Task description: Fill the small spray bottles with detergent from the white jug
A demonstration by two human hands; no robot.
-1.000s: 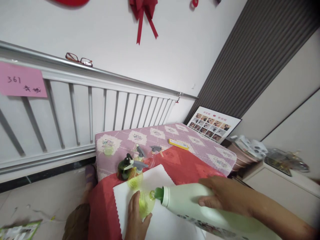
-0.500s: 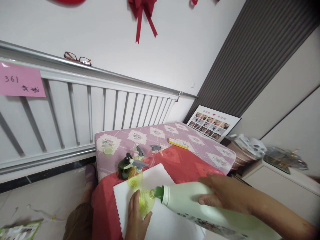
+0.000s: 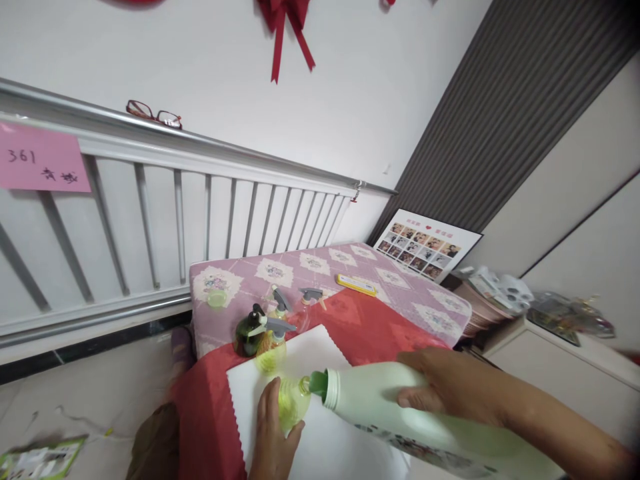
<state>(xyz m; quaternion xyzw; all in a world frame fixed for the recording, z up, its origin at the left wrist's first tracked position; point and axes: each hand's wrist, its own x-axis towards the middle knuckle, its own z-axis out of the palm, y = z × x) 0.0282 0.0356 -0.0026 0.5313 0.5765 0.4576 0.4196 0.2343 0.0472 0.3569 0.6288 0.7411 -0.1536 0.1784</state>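
My right hand (image 3: 453, 388) grips a large white detergent bottle (image 3: 400, 413), tipped on its side with its green spout (image 3: 316, 383) at the mouth of a small clear yellow-green bottle (image 3: 292, 402). My left hand (image 3: 273, 433) is wrapped around that small bottle, which stands on a white cloth (image 3: 320, 427) over a red cloth (image 3: 370, 327). Behind it stand a dark green spray bottle (image 3: 249, 333), a yellow-green spray bottle with a grey trigger (image 3: 273, 347), and two more spray bottles with grey heads (image 3: 280, 303) (image 3: 311, 300).
The table has a purple patterned cover (image 3: 310, 267) with a green cap (image 3: 217, 299) and a yellow flat case (image 3: 356, 285) on it. A white railing (image 3: 200, 220) with red glasses (image 3: 153, 114) stands behind. A photo board (image 3: 425, 245) and cluttered cabinet (image 3: 550, 347) lie right.
The view has drifted slightly; both hands and the two bottles stay in almost the same pouring pose.
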